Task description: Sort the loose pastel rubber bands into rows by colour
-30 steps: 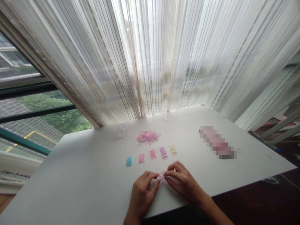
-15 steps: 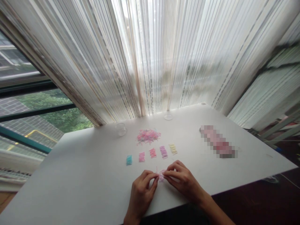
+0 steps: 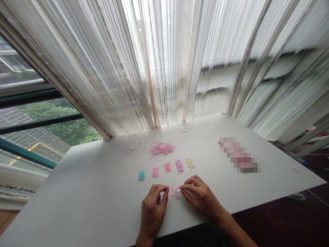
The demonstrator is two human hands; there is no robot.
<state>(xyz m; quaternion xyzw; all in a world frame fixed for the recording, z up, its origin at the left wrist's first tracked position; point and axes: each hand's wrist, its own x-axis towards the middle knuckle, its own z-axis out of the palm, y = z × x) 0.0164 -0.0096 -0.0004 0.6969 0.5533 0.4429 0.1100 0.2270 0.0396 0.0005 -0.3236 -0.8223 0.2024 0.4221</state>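
Between my hands on the table lies a small loose bunch of pale pink-purple rubber bands [image 3: 175,194], thin and tangled-looking. My left hand [image 3: 154,207] is at its left side, thumb and forefinger pinched together; whatever they hold is too small to make out. My right hand [image 3: 199,195] reaches in from the right, its fingertips closed at a thin pink band at the bunch's edge. Just beyond, neat groups of bands lie in a row: blue [image 3: 141,175], pink [image 3: 155,172], coral [image 3: 167,167], purple [image 3: 179,166] and yellow [image 3: 190,163].
Behind the row is a mixed pile of coloured bands [image 3: 162,149]. A clear jar [image 3: 133,142] stands at the back left, and a clear round lid [image 3: 184,127] lies near the curtain [image 3: 169,85]. To the right is a blurred-out pinkish object [image 3: 238,156] on the white table [image 3: 89,195].
My left hand has drawn back left from the bunch, widening the gap between my fingertips. My right hand has barely moved. The curtain on the right has shifted.
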